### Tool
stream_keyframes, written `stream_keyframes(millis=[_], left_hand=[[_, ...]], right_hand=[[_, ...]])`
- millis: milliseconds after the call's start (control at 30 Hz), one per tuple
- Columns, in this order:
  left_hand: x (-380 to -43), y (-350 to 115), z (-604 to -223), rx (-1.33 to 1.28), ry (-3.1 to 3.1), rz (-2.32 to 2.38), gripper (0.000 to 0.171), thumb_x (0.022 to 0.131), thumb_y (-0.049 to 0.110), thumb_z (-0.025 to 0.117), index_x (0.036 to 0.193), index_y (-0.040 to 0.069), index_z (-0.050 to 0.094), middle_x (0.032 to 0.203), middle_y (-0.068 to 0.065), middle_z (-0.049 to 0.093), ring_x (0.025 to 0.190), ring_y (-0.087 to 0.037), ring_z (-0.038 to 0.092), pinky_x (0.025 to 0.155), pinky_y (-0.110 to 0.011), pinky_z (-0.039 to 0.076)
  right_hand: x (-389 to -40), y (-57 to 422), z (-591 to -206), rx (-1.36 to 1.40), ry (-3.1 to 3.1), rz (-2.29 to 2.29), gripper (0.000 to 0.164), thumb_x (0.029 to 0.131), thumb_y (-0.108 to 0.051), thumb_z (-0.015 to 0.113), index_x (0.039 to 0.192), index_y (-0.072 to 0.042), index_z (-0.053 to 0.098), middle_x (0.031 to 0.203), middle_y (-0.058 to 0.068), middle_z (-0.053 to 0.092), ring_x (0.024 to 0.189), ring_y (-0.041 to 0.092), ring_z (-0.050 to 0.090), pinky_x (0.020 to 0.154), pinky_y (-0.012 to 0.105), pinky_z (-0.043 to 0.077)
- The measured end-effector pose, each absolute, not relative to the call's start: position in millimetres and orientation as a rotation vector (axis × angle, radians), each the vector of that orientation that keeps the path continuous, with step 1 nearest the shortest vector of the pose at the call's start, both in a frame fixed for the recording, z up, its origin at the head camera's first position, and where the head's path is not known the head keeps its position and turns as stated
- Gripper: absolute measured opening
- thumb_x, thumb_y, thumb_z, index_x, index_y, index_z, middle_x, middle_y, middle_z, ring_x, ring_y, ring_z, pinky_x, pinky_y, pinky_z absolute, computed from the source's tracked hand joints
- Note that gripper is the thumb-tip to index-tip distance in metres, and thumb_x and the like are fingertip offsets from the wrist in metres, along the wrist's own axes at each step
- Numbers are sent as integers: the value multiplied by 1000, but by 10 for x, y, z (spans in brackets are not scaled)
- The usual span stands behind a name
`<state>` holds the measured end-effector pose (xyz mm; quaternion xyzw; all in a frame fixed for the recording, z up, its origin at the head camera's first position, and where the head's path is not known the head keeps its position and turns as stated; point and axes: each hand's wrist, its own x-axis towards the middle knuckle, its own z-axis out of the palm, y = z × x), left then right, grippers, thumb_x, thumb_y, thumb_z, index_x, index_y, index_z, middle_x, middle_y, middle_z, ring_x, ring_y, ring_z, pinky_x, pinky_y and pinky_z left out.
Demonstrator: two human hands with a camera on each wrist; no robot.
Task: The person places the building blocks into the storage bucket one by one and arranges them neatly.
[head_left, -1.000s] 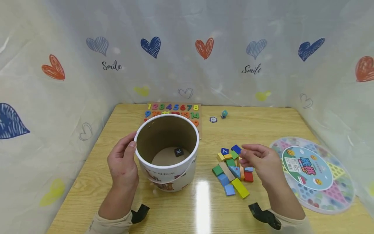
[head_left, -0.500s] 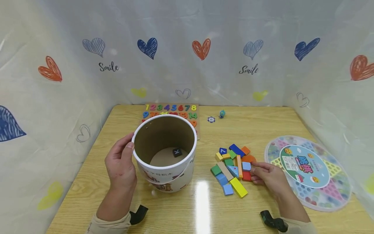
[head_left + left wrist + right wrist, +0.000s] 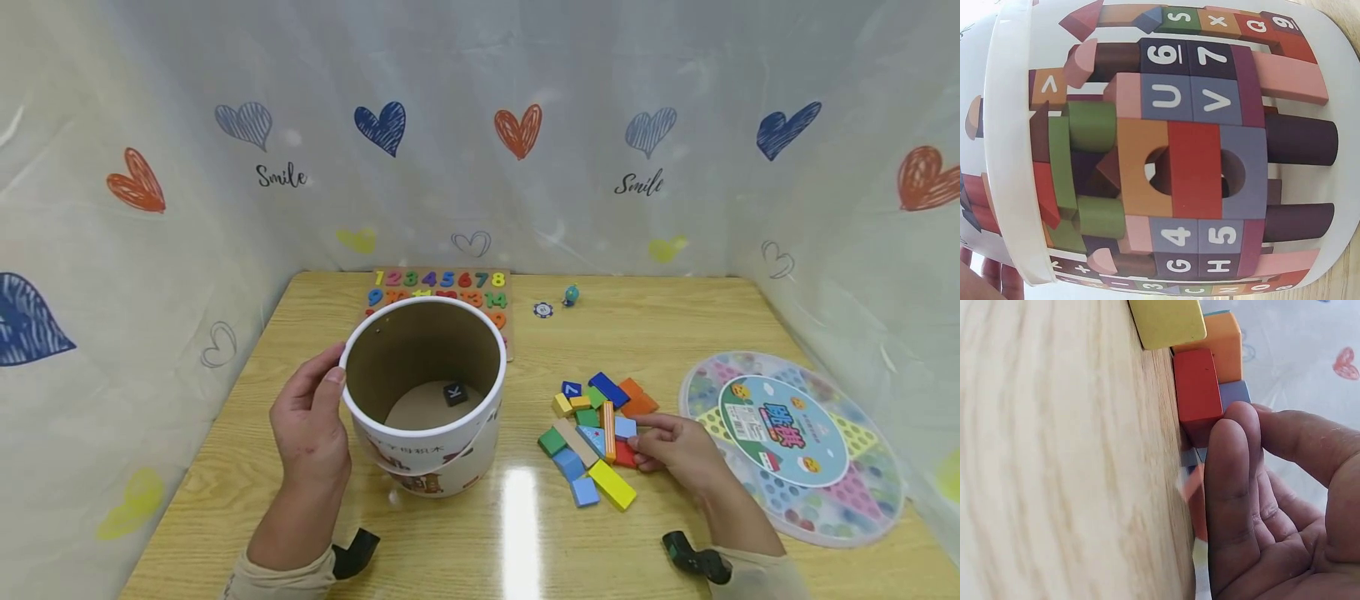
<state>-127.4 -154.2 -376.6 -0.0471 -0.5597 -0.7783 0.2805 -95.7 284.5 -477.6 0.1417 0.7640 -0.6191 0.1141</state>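
Observation:
A white bucket (image 3: 465, 460) with printed pictures stands upright on the table, a black block (image 3: 454, 393) marked K on its floor. My left hand (image 3: 311, 425) grips the bucket's rim at the left, thumb on the near side. In the left wrist view the bucket's printed wall (image 3: 1194, 169) fills most of the picture. On the right lies a close cluster of coloured blocks. My right hand (image 3: 678, 454) touches the cluster's right side, fingertips against a light blue block (image 3: 625, 427) and a red block (image 3: 626, 455). In the right wrist view its fingertips (image 3: 1229, 440) meet the red block's end.
Orange blocks (image 3: 637, 399) and a yellow block (image 3: 612, 485) lie at the cluster's edges. A number board (image 3: 512, 333) is partly hidden behind the bucket. A poker chip (image 3: 543, 310) and small blue figure (image 3: 572, 296) lie farther back. A round game board (image 3: 783, 429) is at right.
My right hand has come down from over the orange blocks to the cluster's right side. The light blue, red and striped blocks have shifted slightly left. My left hand stays on the bucket.

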Motion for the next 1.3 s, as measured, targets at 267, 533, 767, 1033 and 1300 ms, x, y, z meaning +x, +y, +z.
stream_keyframes(millis=[267,533,767,1033,1300], left_hand=[[-1270,-1551,-3770,-105,-1527,-2079,25,92,3,58,112,-11,63,105,-20,65,102,-32,59,86,-31,50],[-1256,-1552,-3780,-96,-1545,-2075,26,92,4,58,113,-10,63,107,-22,64,103,-32,58,87,-31,50],[-1254,-1559,-3789,-73,-1561,-2062,25,92,5,58,113,-9,64,107,-19,65,104,-33,57,88,-32,49],[-1254,-1552,-3786,-102,-1559,-2061,25,93,5,57,113,-9,63,109,-22,63,105,-35,57,87,-32,50],[-1255,-1553,-3783,-104,-1551,-2057,26,93,5,58,113,-9,63,109,-22,64,104,-34,57,87,-31,50]], right_hand=[[-953,2827,-4751,435,2284,-1797,47,86,-10,67,129,4,51,91,13,70,71,24,67,67,36,57],[-933,2828,-4635,413,2323,-1794,46,86,-10,67,127,6,51,89,15,70,73,28,68,67,38,57],[-915,2805,-4425,303,2374,-1772,45,87,-13,66,125,7,51,89,19,68,75,30,68,67,38,57],[-901,2698,-4128,202,2394,-1749,45,88,-15,66,125,7,50,95,27,65,78,36,67,69,38,57],[-944,2388,-3597,-44,2370,-1839,42,87,-16,69,122,2,55,90,27,63,71,32,67,68,41,57]])
